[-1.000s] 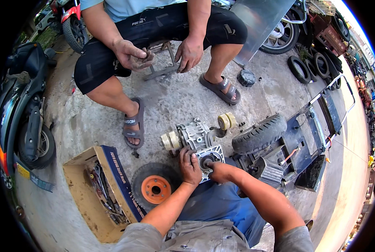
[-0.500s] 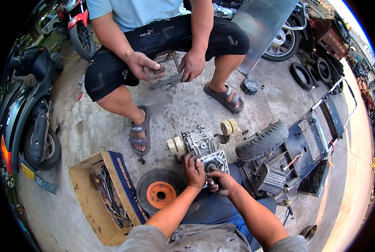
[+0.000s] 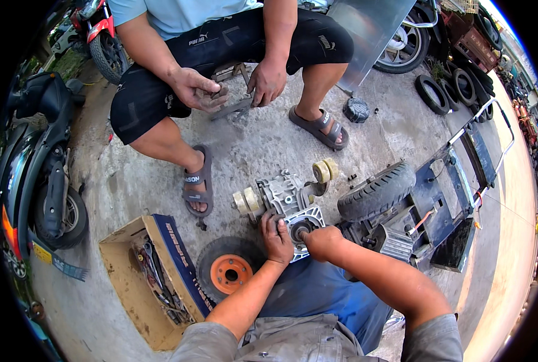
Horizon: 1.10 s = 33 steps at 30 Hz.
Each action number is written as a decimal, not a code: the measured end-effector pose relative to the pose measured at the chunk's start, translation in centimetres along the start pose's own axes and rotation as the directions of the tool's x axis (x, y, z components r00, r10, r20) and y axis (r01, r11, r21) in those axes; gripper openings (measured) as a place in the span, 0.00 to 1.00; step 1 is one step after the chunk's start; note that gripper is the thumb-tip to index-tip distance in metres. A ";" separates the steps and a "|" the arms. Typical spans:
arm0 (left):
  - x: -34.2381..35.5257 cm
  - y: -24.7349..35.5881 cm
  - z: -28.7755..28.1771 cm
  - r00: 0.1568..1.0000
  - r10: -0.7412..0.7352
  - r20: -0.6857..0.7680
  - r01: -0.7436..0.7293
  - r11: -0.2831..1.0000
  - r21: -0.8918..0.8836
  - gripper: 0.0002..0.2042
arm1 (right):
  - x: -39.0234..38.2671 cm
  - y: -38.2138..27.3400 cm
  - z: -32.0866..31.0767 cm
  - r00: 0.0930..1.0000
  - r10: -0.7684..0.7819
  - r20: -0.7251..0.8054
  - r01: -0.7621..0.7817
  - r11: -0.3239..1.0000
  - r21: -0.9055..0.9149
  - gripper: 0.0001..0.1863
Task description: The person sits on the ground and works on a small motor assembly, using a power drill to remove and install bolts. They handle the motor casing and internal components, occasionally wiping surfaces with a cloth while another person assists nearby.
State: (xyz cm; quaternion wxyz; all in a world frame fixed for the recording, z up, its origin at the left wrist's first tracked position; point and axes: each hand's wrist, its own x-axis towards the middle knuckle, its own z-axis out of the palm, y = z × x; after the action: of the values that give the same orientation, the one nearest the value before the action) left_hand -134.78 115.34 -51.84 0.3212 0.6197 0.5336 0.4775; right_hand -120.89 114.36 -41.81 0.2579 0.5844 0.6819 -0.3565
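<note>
A silver cast-metal gearbox housing [image 3: 312, 216] with a square flange and a round bore rests against my lap. My left hand [image 3: 277, 241] grips the flange's left edge, fingers along its side. A short shaft [image 3: 303, 234] sticks up from the bore, and my right hand [image 3: 324, 243] is closed round its end; those fingertips are mostly hidden. Joined beyond the flange is a ribbed gearbox body [image 3: 282, 192], with a pale yellow roller [image 3: 245, 200] to its left and another yellow roller [image 3: 325, 171] to its right.
A wheel with an orange hub [image 3: 231, 274] lies left of my knees, beside a cardboard box [image 3: 121, 253] of tools. On the right are a knobbly tyre [image 3: 374, 192], a finned motor [image 3: 392, 242] and a dark machine frame [image 3: 423, 202]. A seated person's foot [image 3: 198, 184] is ahead.
My right hand has turned over, its back now upward and its elbow swung out to the right. My left hand stays on the housing. The view has shifted slightly.
</note>
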 end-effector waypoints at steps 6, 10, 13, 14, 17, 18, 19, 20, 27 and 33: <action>-0.1 0.5 -0.1 1.000 -0.007 0.004 0.007 1.000 0.017 0.11 | 0.9 0.1 3.9 0.991 0.057 0.123 -0.130 0.149 0.980 0.14; 0.1 -0.7 -0.1 1.000 -0.009 -0.011 0.009 1.000 0.009 0.11 | 0.6 -2.5 4.9 0.995 -0.065 0.076 -0.098 -0.787 0.609 0.04; 0.3 -0.7 -0.1 1.000 -0.004 0.001 0.004 1.000 0.005 0.11 | -0.1 -2.8 3.9 0.996 0.005 0.090 -0.062 -0.684 0.727 0.04; 0.3 -0.4 0.1 1.000 -0.001 -0.001 0.001 1.000 0.003 0.12 | -0.2 -2.3 4.2 0.992 0.102 0.081 -0.017 -0.518 0.855 0.10; 0.7 -0.1 0.3 1.000 -0.008 0.013 0.008 1.000 -0.004 0.12 | -0.8 0.0 4.6 0.976 0.140 -0.170 0.015 0.727 0.687 0.28; 0.9 -0.3 0.1 1.000 -0.018 0.006 0.018 1.000 0.000 0.12 | -1.0 0.1 3.6 0.972 0.066 -0.225 -0.028 0.985 0.169 0.37; 1.1 -0.5 -0.4 1.000 -0.029 -0.002 0.029 1.000 0.009 0.13 | -1.9 -0.5 0.4 0.992 0.038 -0.118 -0.041 0.999 -0.031 0.35; 1.2 -0.3 -0.2 1.000 -0.022 -0.005 0.022 1.000 0.019 0.13 | -1.5 -0.3 -0.8 0.996 0.028 -0.083 -0.040 0.989 -0.144 0.34; 1.9 0.3 0.1 1.000 -0.021 -0.008 0.021 0.999 0.027 0.13 | 2.1 0.4 -0.6 0.997 -0.038 -0.066 0.053 0.971 0.234 0.21; 1.4 -0.2 0.1 1.000 0.000 -0.020 0.001 0.999 0.039 0.12 | 0.7 -1.2 3.5 0.994 -0.107 0.038 -0.100 -0.668 0.737 0.02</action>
State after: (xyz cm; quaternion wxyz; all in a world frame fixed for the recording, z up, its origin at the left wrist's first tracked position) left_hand -134.80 116.71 -51.74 0.3036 0.6209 0.5462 0.4732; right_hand -122.42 111.95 -44.33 -0.3925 0.4482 -0.0629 -0.8007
